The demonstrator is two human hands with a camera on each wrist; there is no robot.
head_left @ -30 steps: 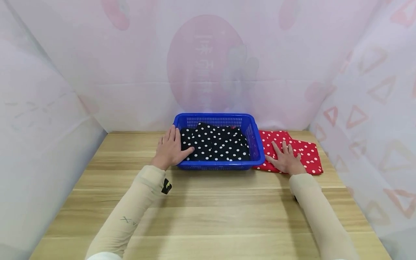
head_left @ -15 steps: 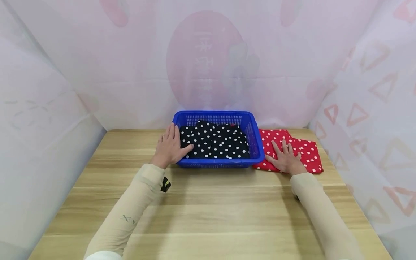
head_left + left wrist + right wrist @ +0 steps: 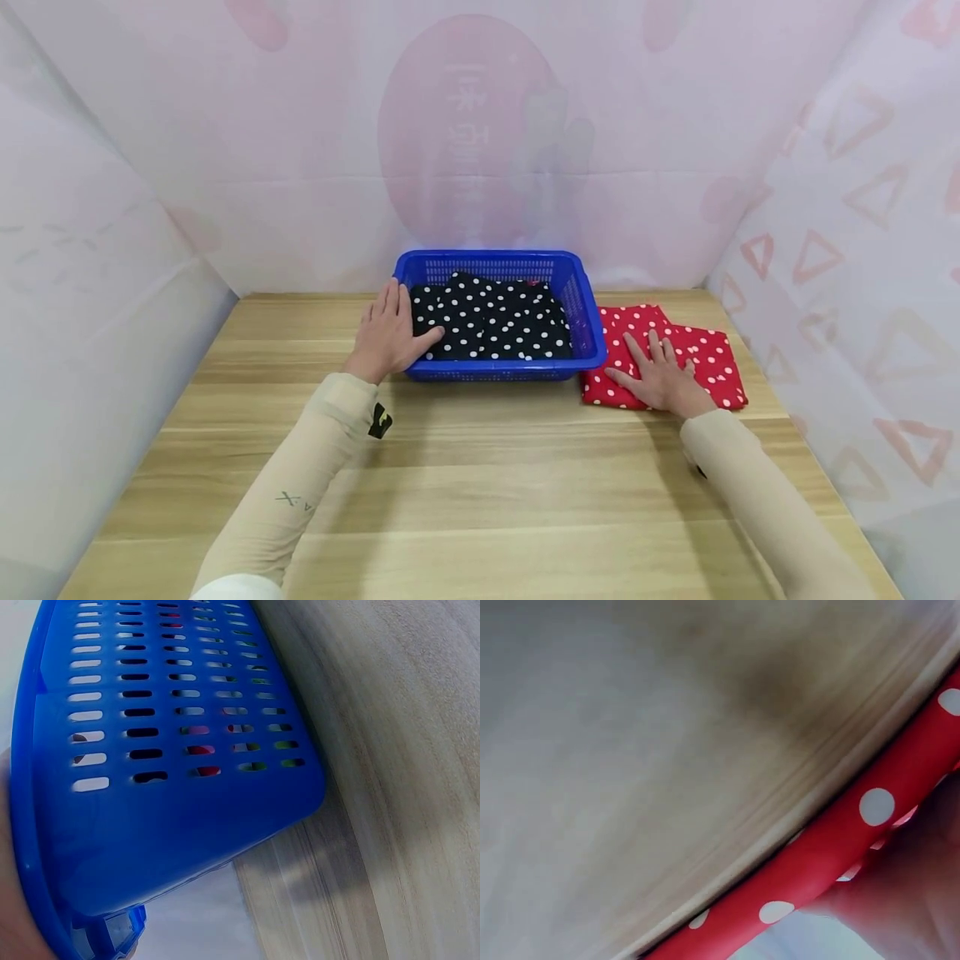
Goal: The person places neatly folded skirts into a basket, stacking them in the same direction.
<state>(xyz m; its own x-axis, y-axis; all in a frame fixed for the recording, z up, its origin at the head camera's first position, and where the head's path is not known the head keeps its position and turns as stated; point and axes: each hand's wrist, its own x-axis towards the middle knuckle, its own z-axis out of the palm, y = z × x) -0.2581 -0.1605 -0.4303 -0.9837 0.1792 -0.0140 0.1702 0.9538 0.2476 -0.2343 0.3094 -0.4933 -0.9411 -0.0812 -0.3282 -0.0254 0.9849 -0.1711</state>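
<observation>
A blue plastic basket [image 3: 510, 367] stands at the back of the table, holding folded black cloth with white polka dots [image 3: 495, 321]. My left hand [image 3: 386, 333] rests on the basket's left rim, fingers straight and thumb stretched over the front left corner. In the left wrist view the slotted basket wall [image 3: 180, 825] fills much of the frame, with most of the hand out of sight. To the basket's right lies a folded red cloth with white dots [image 3: 712, 358]. Spread fingers of my right hand [image 3: 663, 379] press flat on it. The cloth's rounded fold [image 3: 817, 855] shows in the right wrist view.
The wooden table [image 3: 480, 483] reaches toward me in front of the basket. Pale printed curtains [image 3: 315, 125] hang behind and at both sides. Patches of red and green show through the basket's slots.
The red cloth has slid a little toward me under my right hand, away from the basket's edge. My left hand stays on the basket rim. The head view has tilted slightly.
</observation>
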